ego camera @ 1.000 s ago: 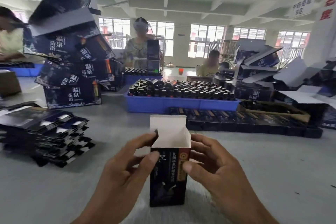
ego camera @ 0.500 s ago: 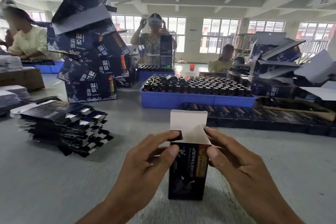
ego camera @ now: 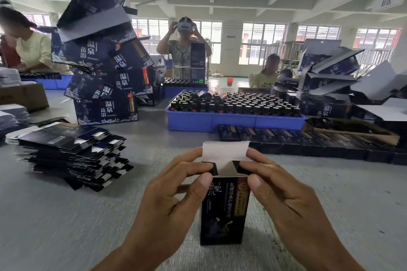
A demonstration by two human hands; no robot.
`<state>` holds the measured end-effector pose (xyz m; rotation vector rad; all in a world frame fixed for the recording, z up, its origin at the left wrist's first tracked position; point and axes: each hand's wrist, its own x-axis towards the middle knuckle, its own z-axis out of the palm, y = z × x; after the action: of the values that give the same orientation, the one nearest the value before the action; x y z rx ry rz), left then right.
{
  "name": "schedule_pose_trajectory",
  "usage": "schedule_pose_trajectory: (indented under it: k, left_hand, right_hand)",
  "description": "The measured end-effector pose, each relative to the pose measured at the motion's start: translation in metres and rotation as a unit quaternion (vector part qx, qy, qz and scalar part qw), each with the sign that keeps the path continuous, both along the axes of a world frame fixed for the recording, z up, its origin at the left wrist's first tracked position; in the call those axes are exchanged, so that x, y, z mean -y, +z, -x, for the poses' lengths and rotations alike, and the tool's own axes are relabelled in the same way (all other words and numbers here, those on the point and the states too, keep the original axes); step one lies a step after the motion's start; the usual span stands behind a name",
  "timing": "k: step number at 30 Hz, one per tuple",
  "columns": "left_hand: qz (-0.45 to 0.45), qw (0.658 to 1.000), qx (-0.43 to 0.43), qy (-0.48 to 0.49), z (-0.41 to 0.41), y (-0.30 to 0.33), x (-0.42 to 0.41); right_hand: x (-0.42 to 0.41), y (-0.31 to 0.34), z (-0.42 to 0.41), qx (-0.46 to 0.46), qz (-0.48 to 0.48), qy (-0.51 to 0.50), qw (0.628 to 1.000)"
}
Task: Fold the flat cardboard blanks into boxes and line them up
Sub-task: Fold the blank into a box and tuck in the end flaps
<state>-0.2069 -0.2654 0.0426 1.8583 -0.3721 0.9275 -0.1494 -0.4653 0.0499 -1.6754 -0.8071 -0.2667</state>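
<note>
The box (ego camera: 223, 209) stands upright on the counter (ego camera: 66, 226) near its front edge, long axis vertical, directly between the two hands. The left hand (ego camera: 174, 191) pinches the box's top left corner, thumb on the front face and fingers curled over the small side flap. The right hand (ego camera: 284, 191) mirrors it on the top right corner, holding the other side flap down. Both side flaps look folded inward, while the white lid flap (ego camera: 224, 152) stands up behind them, just beyond the fingertips. That flap is what the closing move likely turns on: it lies away from the person, equally near either hand, and must come forward and down. The stack of flat blanks (ego camera: 70, 152) sits toward the counter's left edge, nearer the left hand. A row of finished boxes (ego camera: 308, 141) lies at the far right.
</note>
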Motion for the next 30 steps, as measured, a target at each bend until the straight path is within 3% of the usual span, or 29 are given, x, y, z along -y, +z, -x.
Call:
schedule_pose_trajectory:
  k: [13, 26, 30]
  left_hand:
    - [0.0, 1.0, 0.006, 0.002, 0.0022, 0.004, 0.0018]
    - [0.133, 0.988, -0.043, -0.063, 0.0048, 0.0049, 0.0051]
    - [0.099, 0.993, -0.029, -0.055, 0.0057, 0.0064, 0.0055]
  right_hand:
    - [-0.0021, 0.0035, 0.0048, -0.035, -0.05, 0.01, 0.998]
    - [-0.0033, 0.0042, 0.0069, -0.028, -0.067, -0.011, 0.997]
    - [-0.0035, 0.0035, 0.0069, -0.029, -0.066, -0.017, 0.997]
